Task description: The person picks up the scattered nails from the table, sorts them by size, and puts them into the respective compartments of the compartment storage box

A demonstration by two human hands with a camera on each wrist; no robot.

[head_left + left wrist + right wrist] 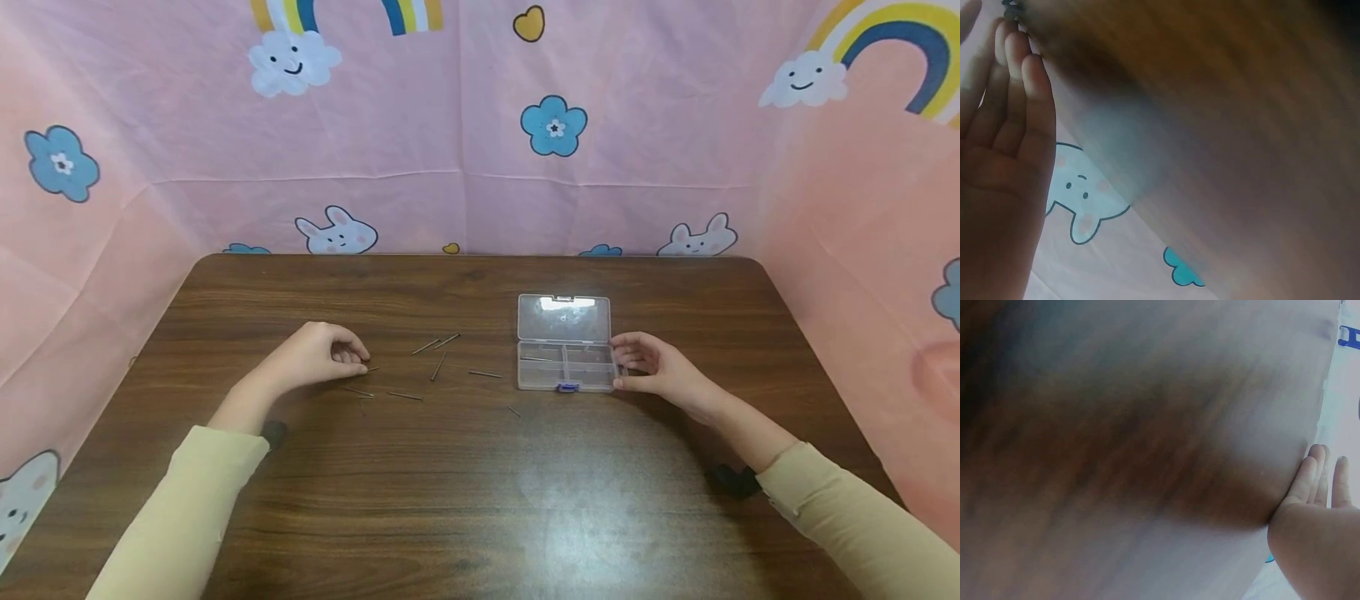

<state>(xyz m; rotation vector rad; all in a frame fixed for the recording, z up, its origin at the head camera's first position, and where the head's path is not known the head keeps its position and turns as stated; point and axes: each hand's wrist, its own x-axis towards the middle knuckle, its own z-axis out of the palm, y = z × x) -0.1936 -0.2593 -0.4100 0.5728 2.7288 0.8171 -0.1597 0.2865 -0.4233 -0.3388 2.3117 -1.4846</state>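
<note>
My left hand (321, 354) is over the left part of the table, thumb and fingertips pinching a thin metal nail (373, 368). Around it lie several loose nails (405, 396), some crossing one another. A clear plastic compartment box (564, 388) stands open to the right, its lid (564, 318) tipped back. One nail (534, 359) lies in its back left compartment. At the box's right side my right hand (656, 367) holds the edge between thumb and fingers. In the left wrist view, small dark pieces (1012, 10) show at the fingertips, too blurred to make out.
The brown wooden table (465, 517) has a patterned pink cloth (420, 125) behind it and at both sides. A shorter nail (513, 411) lies just in front of the box, and another nail (486, 374) is left of it.
</note>
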